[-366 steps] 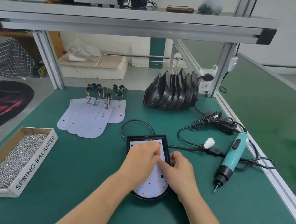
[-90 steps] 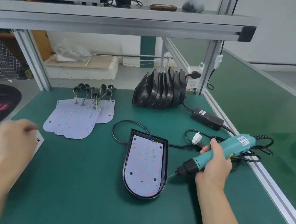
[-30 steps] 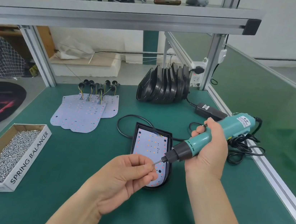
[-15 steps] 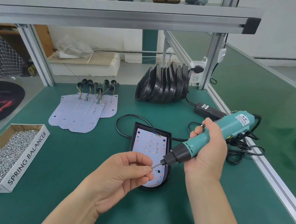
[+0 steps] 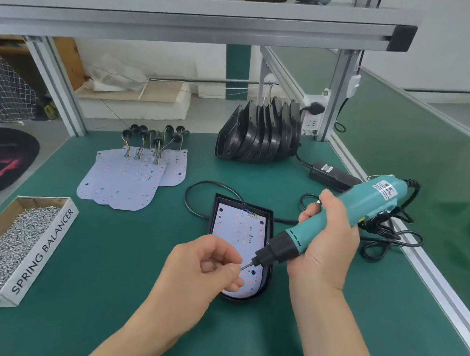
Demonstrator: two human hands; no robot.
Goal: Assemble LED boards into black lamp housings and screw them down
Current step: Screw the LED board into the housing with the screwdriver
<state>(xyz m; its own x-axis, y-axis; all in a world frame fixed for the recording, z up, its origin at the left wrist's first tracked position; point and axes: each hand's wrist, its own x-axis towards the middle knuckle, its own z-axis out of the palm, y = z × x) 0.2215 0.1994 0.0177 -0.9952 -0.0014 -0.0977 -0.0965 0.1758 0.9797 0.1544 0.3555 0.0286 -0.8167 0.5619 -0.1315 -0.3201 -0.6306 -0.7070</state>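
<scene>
Spanning the whole view, the green table (image 5: pixel 126 268) carried everything, with an aluminium shelf (image 5: pixel 189 13) running above its far edge. At the near left corner lay a long cardboard box (image 5: pixel 50 231) heaped with silver screws. A stack of black lamp housings (image 5: pixel 259 134) stood on edge at the far side, near the upright post. Left of that stack, several spare LED boards (image 5: pixel 129 179) lay overlapped flat, their coloured wires leading to black caps at the far end.

Near the middle of the table sat 1 black housing (image 5: pixel 271 227), open side up, with an LED board (image 5: pixel 236 226) lying inside it and a black cable looping out from its far end.

The right forearm reached in from the lower right, and the right hand (image 5: pixel 326 246) was wrapped around the teal electric screwdriver (image 5: pixel 371 201). The tool was held above the housing, tilted, its bit (image 5: pixel 247 266) aimed down and left, its coiled cord trailing to the right beside a black power adapter (image 5: pixel 332 175).

The left forearm came up from the bottom centre. The left hand (image 5: pixel 200 275) hovered over the housing's near end, fingers curled, thumb and forefinger pinching a small screw (image 5: pixel 241 267) against the bit's tip; the fingertips hid most of it.
</scene>
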